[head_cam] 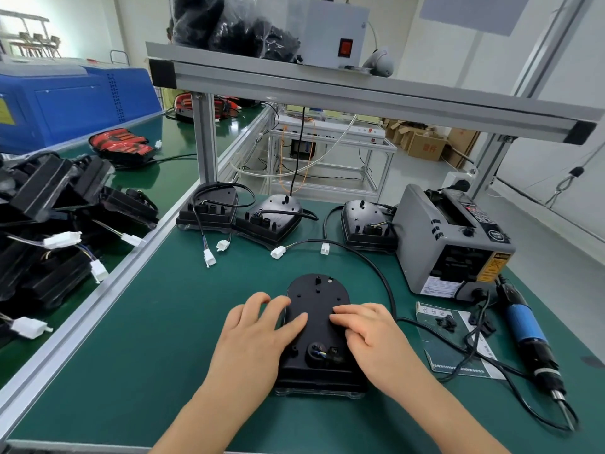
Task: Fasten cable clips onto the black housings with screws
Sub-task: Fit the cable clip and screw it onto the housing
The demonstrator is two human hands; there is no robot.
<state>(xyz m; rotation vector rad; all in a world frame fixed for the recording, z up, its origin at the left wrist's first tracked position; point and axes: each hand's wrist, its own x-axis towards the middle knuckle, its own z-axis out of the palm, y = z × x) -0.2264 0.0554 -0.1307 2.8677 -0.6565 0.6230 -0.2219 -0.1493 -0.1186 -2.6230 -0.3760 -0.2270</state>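
Observation:
A black housing [317, 298] lies flat on the green mat in front of me, its cable running off to the right. My left hand [258, 335] rests on its left side with the fingers spread and fairly straight. My right hand [366, 332] lies on its right side, fingertips pressing near the middle; whether something small sits under them I cannot tell. Small black cable clips [447, 322] lie on a green card to the right. A blue electric screwdriver [527, 332] lies on the mat at the far right.
Three more black housings [271, 217] with white connectors stand at the back of the mat. A grey tape dispenser [451, 237] sits at the right rear. A pile of housings [49, 217] fills the conveyor on the left. An aluminium shelf frame [206, 136] rises behind.

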